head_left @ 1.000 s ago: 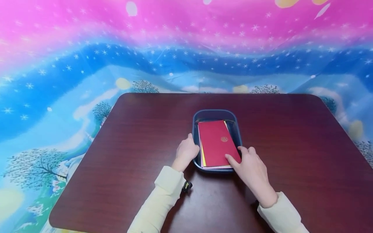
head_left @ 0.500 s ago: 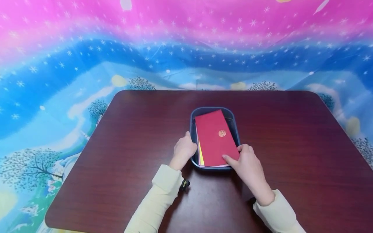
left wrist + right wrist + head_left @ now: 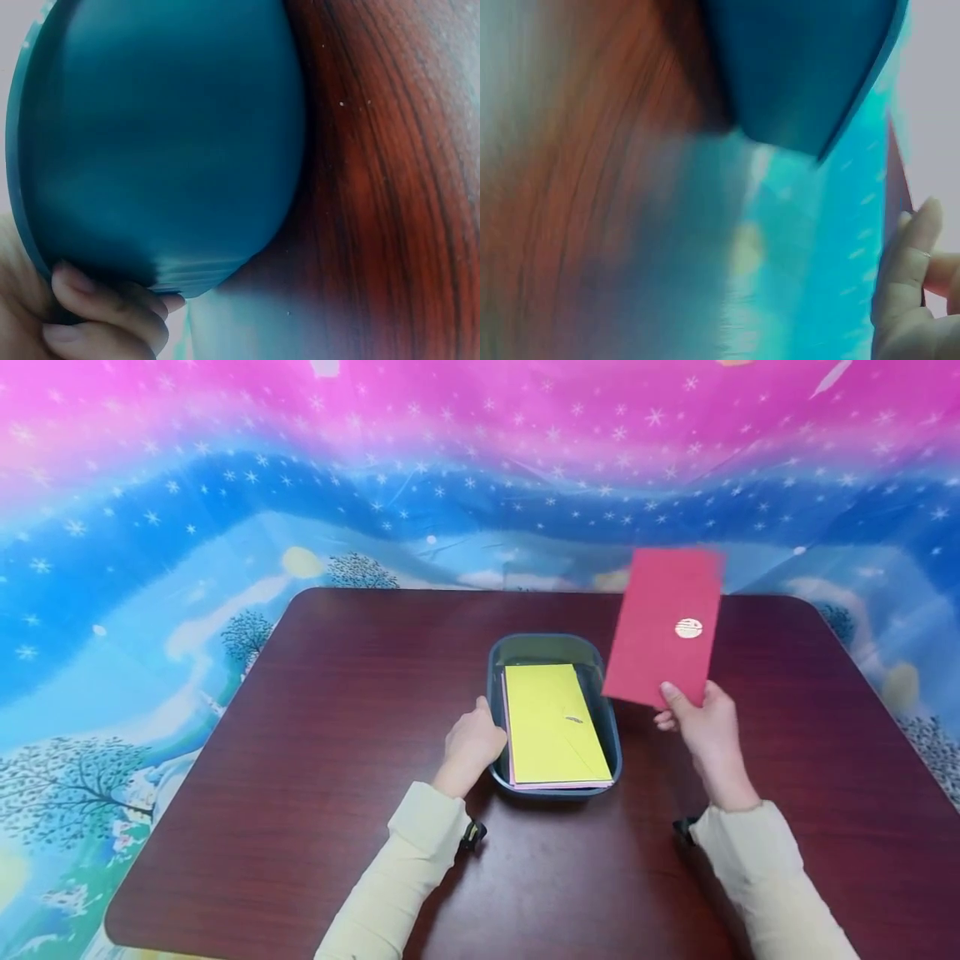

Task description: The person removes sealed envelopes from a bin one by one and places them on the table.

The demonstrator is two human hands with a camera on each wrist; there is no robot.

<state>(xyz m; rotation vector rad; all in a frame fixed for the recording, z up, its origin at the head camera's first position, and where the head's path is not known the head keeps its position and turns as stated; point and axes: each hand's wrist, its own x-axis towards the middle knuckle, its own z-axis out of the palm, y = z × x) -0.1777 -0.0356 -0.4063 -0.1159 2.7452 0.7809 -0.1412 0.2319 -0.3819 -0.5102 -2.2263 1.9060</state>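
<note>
The right hand [image 3: 708, 731] pinches the red envelope [image 3: 652, 618] by its lower edge, aloft beside the bin [image 3: 546, 650] — probably light, bendy paper, best held by an edge — while the left hand [image 3: 472, 743] grips the bin.

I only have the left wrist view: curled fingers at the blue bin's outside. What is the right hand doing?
Observer: The right hand is holding up a red paper, to the right of the bin.
Operator: Does that paper carry any marking?
Observer: Yes, a round, shiny emblem.
Operator: And what lies uppermost inside the bin? My view shows just its outer wall.
Observer: A yellow paper.
</note>
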